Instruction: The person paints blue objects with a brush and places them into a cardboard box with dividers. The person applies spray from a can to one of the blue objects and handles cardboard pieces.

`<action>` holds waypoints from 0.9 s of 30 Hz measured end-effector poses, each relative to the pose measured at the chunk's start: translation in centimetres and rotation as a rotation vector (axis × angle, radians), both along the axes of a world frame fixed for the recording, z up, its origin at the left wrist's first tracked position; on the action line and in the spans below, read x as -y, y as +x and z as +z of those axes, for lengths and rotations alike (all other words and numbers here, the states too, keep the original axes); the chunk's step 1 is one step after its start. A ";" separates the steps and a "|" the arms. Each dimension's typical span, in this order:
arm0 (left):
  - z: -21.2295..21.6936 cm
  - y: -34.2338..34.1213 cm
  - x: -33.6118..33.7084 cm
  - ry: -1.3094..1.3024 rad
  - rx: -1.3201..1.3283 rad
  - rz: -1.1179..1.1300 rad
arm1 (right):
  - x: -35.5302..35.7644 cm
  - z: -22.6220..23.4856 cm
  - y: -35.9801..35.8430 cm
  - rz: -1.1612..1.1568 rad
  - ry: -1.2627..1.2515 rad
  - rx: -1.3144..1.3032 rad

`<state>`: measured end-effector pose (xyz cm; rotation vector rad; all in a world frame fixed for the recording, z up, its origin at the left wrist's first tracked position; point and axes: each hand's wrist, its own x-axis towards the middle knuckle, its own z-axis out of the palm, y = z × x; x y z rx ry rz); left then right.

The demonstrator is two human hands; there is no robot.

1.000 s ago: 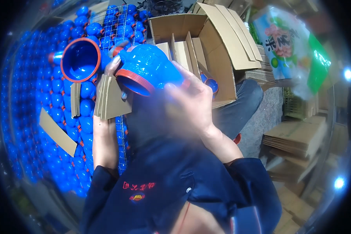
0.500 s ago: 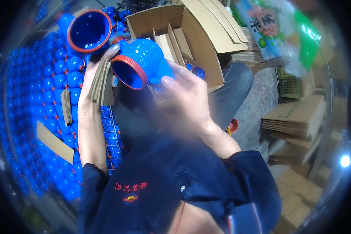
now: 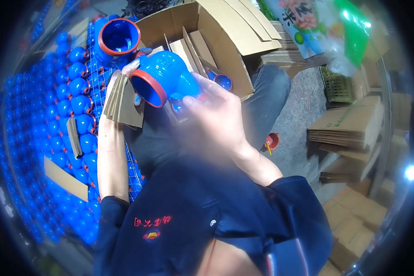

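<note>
- Here, the right hand (image 3: 216, 119) held a blue fitting (image 3: 168, 78) with a red rim, its fingers closed around the body; the hand was blurred, so it was probably moving.
- The fitting was at about 11 o'clock from the picture's middle, just in front of the open box (image 3: 225, 41), with its red opening turned toward 8 o'clock.
- The left hand (image 3: 122, 80) was closed on a stack of cardboard strips (image 3: 122, 103), and its fingertips touched the fitting's rim.
- A second fitting (image 3: 118, 39) stood at 11 o'clock, further out, among the many blue fittings on the wire rack (image 3: 64, 106).
- Inside the box, cardboard dividers (image 3: 191, 50) stood upright, and one blue piece (image 3: 223, 82) already lay in a compartment at its 3 o'clock side.
- In my judgement, the step in hand was packing: the fitting was being carried from the rack to the box.
- The next move would call for turning the fitting so that it goes into a free compartment between the dividers, without pushing them over; a strip from the left hand may be needed beside it.
- Compared with the frame half a second earlier, the fitting kept the same grip and tilt, but it sat a little more toward 3 o'clock, closer to the box.
- The left hand stayed under the fitting with the strips, and the whole view shifted, so the box and the second fitting appeared a bit more to the right.
</note>
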<state>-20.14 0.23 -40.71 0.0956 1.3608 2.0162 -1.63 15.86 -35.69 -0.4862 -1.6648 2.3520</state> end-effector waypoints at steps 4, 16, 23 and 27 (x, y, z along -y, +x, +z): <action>2.7 1.9 0.0 -0.187 0.029 0.108 | -0.3 -0.1 -0.4 0.003 -0.009 -0.008; 3.0 2.2 -0.4 -0.153 -0.001 0.215 | -0.4 -0.6 -0.6 -0.004 -0.011 -0.012; 2.9 2.2 -0.5 -0.258 -0.224 0.071 | -1.1 -2.9 0.1 -0.115 -0.011 0.027; 3.3 3.0 -2.2 -0.297 -0.291 0.055 | -1.8 -3.0 1.1 -0.183 -0.083 0.029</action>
